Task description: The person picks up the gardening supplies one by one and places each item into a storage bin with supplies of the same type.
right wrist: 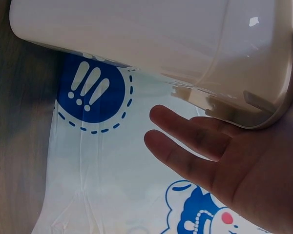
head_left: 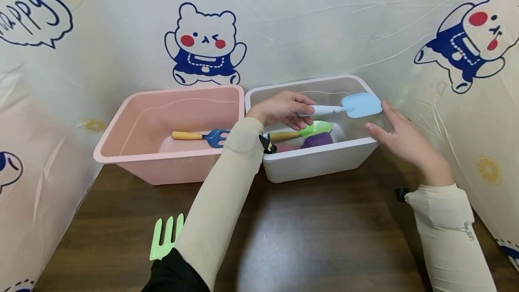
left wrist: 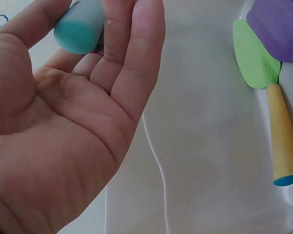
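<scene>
A light blue toy shovel (head_left: pixel 362 105) is held level over the white bin (head_left: pixel 320 162). My left hand (head_left: pixel 281 109) grips it by its pale handle, whose teal end (left wrist: pixel 78 36) shows between thumb and fingers in the left wrist view. At the bin's right end is my right hand (head_left: pixel 409 143), close to the shovel's blade, with its fingers extended along the outside and the thumb toward the rim. Whether it touches the blade, I cannot tell. Inside the white bin lie a green trowel (head_left: pixel 317 128) with a wooden handle and a purple blade (head_left: pixel 317 140), partly hidden.
Left of the white bin stands a pink bin (head_left: pixel 174 172) holding a blue fork (head_left: pixel 212 138) with a yellow handle. A light green rake head (head_left: pixel 166 238) lies on the dark wooden table (head_left: pixel 316 238), partly behind my left sleeve. A printed sheet (head_left: pixel 284 48) hangs behind the bins.
</scene>
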A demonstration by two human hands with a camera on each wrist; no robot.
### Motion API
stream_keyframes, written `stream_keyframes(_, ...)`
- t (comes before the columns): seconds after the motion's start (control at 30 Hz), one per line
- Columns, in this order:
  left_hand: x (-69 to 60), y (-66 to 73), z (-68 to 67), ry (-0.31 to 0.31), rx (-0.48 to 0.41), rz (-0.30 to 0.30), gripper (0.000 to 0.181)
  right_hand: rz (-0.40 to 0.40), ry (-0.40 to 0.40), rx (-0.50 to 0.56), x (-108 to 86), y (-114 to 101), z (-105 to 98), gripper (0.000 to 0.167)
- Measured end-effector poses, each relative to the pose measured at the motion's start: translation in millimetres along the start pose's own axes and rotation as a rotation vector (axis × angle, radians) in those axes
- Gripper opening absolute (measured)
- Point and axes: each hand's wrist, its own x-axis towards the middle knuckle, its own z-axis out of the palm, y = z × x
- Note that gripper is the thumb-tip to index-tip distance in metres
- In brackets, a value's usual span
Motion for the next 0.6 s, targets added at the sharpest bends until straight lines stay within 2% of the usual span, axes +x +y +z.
stream_keyframes(0.27,0.2,0.9,0.1,0.008,0.008,-0.02,0.028,0.001,-0.006,0.01,1.8,0.8,-0.7,0.093)
stream_keyframes(0.6,2.0,-2.3,-1.0,-0.009,0.11,-0.168,0.026,0.011,-0.001,0.02,-0.4,-1.5,-0.5,0.093)
